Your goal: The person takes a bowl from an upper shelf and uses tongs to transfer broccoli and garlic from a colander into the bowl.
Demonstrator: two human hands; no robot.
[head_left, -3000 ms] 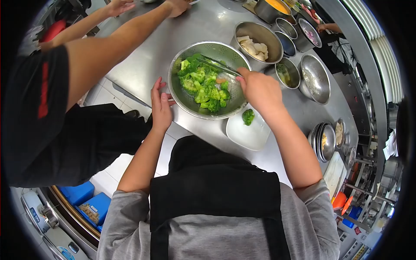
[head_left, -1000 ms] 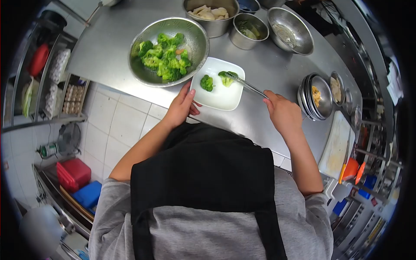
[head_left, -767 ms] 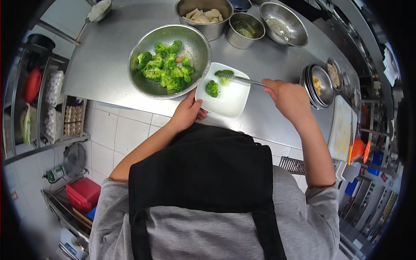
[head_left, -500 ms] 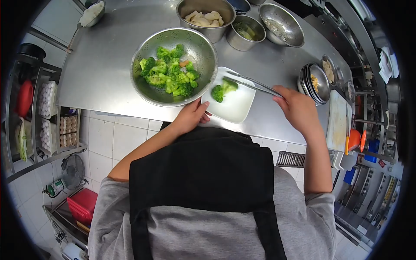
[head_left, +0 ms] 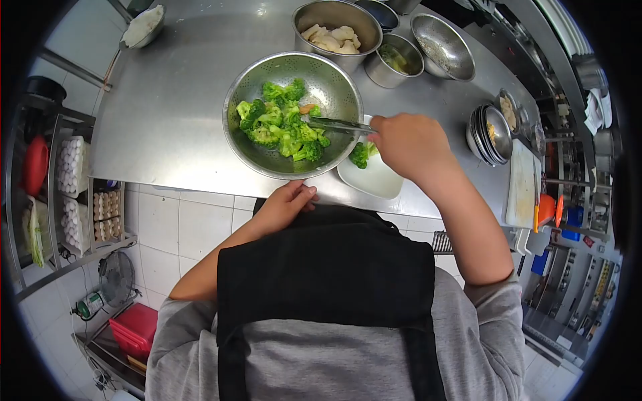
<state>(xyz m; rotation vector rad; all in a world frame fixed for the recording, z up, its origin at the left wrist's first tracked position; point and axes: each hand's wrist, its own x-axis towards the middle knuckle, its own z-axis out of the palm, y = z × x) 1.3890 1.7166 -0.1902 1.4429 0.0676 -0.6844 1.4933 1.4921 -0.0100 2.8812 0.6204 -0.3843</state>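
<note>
My right hand (head_left: 411,144) is closed around metal tongs (head_left: 341,125), which reach over the rim into a perforated steel colander (head_left: 244,157). The tips of the tongs are among the broccoli florets (head_left: 281,127), close to a small orange-brown piece (head_left: 306,108). Partly under my right hand and the colander's rim, a white rectangular plate (head_left: 378,182) holds some broccoli (head_left: 361,154). My left hand (head_left: 286,206) is at the table's front edge just below the colander, fingers curled in and nothing visible in them. Whether it touches the colander is unclear.
Behind the colander stand a deep pot of pale pieces (head_left: 331,41), a smaller pot with green contents (head_left: 396,61) and a wide steel bowl (head_left: 445,47). To the right are stacked bowls (head_left: 491,137) and a cutting board (head_left: 523,187) with a knife.
My right hand has swung left, carrying the tongs from the plate into the colander. My left hand has left the plate's edge and is below the colander. The view has shifted slightly.
</note>
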